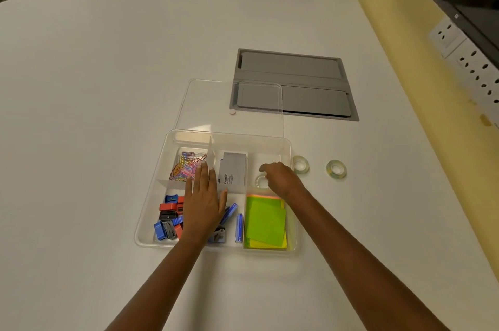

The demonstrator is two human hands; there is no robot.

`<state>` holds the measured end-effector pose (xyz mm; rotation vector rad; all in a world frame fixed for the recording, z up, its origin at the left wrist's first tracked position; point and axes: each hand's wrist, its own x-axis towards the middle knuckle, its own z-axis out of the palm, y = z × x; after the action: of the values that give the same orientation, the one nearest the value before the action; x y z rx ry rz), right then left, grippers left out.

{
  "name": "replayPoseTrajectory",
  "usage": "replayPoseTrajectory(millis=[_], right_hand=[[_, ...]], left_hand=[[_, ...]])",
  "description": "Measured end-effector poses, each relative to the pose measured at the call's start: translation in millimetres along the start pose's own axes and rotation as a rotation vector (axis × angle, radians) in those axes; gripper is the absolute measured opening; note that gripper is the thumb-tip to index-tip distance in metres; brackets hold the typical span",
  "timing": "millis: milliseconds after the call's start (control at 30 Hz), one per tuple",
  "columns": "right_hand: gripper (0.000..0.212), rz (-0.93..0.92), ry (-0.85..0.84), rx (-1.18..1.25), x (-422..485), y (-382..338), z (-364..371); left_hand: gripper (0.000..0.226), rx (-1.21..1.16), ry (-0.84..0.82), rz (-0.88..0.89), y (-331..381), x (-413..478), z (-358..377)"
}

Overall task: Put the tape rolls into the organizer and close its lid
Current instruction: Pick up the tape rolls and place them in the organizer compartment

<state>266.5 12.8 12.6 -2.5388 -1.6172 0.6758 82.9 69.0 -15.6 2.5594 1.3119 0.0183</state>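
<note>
Two bare hands reach into the clear organizer [151, 206]: the left hand [203, 207] lies flat with fingers spread, holding nothing, over the middle compartments, while the right hand [280, 178] curls down over a tape roll [260, 181] in the upper right compartment, though I cannot tell whether its fingers grip the roll or only touch it. Three rolls show in all, counting two more tape rolls [301, 165] on the table [108, 74] just right of the organizer. One clear lid [229, 107] stands open behind it.
</note>
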Motion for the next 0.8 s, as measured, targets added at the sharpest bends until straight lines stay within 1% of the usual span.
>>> replayPoseTrajectory(millis=[67,100,167,233,267,300,333,367,433,467,500,533,600,733,800], right_hand=[[0.04,-0.016,0.067,0.108,-6.1,3.8,-1.8],[0.038,-0.025,0.144,0.182,-12.2,6.4,-3.8],[0.032,-0.036,0.368,0.321,-29.0,13.7,-6.9],[0.03,-0.001,0.594,0.372,-48.8,25.8,-4.9],[0.03,0.046,0.667,0.376,-58.4,33.0,-1.3],[0.03,0.102,0.7,0.376,-67.5,40.6,3.8],[0.03,0.155,0.679,0.37,-75.0,48.7,10.2],[0.031,0.201,0.601,0.357,-81.4,56.1,17.8],[0.045,0.265,0.351,0.297,-92.9,66.5,32.7],[0.054,0.281,0.25,0.246,-97.6,69.7,38.5],[0.058,0.278,0.193,0.194,-100.8,71.4,42.5],[0.058,0.26,0.183,0.17,-102.3,72.1,45.1],[0.051,0.24,0.245,0.228,-101.9,70.4,45.2],[0.039,0.366,0.468,0.502,-90.6,57.2,23.2],[0.036,0.329,0.553,0.571,-82.0,44.5,7.1]], left_hand=[[0.061,0.009,0.0,0.007,-0.7,2.2,0.6],[0.061,0.009,-0.002,0.011,-0.5,2.4,-0.2],[0.07,-0.004,-0.002,0.015,0.1,0.9,-2.9],[0.083,-0.027,0.002,0.022,0.8,-0.6,-4.9],[0.083,-0.038,0.006,0.024,1.1,-1.0,-5.5],[0.078,-0.049,0.011,0.022,1.6,-1.2,-6.1],[0.072,-0.061,0.014,0.019,2.1,-1.4,-6.6],[0.068,-0.072,0.015,0.016,2.6,-1.7,-7.3],[0.066,-0.09,0.015,0.011,3.1,-2.7,-8.9],[0.066,-0.099,0.017,0.009,3.5,-3.2,-9.7],[0.066,-0.112,0.019,0.009,4.1,-3.8,-10.7],[0.065,-0.126,0.023,0.009,4.7,-4.3,-11.5],[0.064,-0.142,0.03,0.009,5.5,-5.3,-13.0],[0.064,-0.141,0.022,0.005,6.1,-6.4,-14.5],[0.063,-0.146,0.031,0.005,6.4,-6.7,-15.3]])
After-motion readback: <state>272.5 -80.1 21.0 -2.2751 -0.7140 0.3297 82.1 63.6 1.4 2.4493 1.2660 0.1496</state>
